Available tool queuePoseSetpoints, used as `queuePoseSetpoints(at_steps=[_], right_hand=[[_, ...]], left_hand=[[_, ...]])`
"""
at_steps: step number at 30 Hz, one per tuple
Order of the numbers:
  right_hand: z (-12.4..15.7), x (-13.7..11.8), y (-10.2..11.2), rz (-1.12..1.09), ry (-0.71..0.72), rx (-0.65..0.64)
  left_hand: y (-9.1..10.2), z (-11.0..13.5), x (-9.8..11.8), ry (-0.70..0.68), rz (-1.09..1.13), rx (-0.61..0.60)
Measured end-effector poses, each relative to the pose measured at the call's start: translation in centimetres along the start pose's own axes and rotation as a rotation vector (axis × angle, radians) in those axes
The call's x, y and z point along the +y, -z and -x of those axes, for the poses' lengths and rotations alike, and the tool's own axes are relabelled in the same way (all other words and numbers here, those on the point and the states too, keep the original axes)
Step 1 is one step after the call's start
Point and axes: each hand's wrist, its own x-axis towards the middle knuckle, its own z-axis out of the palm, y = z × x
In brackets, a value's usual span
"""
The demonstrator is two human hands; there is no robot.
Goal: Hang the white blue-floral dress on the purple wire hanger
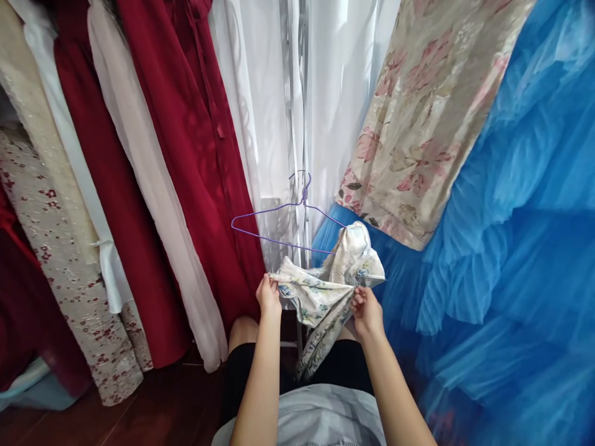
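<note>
A white floral garment (316, 296) is stretched between my two hands above my lap. My left hand (268, 293) pinches its left edge. Its right side is gripped in my right hand (366, 310), with the fingers closed on the fabric. One end of the garment hangs on the right side of a purple wire hanger (274, 210), whose left arm is bare. The hanger's hook points up in front of the white curtain-like cloth. A lower part of the garment droops between my knees.
Dark red dresses (186, 136) and a pale pink one (139, 161) hang on the left. White fabric (344, 74) hangs ahead. To the right are a floral dress (413, 136) and a large blue tulle skirt (520, 260). Dark floor (158, 409) shows at lower left.
</note>
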Motion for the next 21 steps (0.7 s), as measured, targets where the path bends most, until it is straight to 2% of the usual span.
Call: queuePoseSetpoints(at_steps=[2,3,4,6,8,9,12,14,17,19,21], right_hand=[[-0.7,-1.5,1.2,-0.028,0.105,0.250],[-0.8,-2.3,1.3,-0.032,0.156,0.317],[-0.8,-2.9,1.1,-0.032,0.209,0.325],[0.1,-3.5,-0.2,-0.031,0.304,0.263],[2.0,-3.0,-2.3,0.040,0.358,0.111],[3.2,-2.4,-3.4,0.121,0.346,-0.018],[6.9,-1.0,-6.4,0.362,0.124,-0.536],[8.7,-0.9,-7.4,0.336,-0.072,-0.757],[9.5,-2.4,-7.2,0.226,-0.321,-0.874],[9.3,-3.9,-6.5,0.219,-0.442,-0.920],[9.0,-5.2,-5.7,0.224,-0.483,-0.967]], left_hand=[[-0.4,1.3,1.1,-0.047,0.035,-0.055],[-0.7,2.0,2.0,-0.096,0.047,-0.108],[-1.0,2.8,2.9,-0.154,0.050,-0.174],[-1.7,4.9,4.5,-0.252,0.011,-0.329],[-2.3,7.5,5.2,-0.303,-0.083,-0.448],[-2.6,8.9,5.2,-0.314,-0.146,-0.495],[-3.3,12.5,4.9,-0.380,-0.375,-0.659],[-3.7,13.7,5.1,-0.447,-0.511,-0.779],[-3.9,13.6,6.4,-0.486,-0.583,-0.879],[-3.7,12.7,7.3,-0.400,-0.593,-0.936],[-3.1,12.0,7.3,-0.235,-0.629,-1.043]])
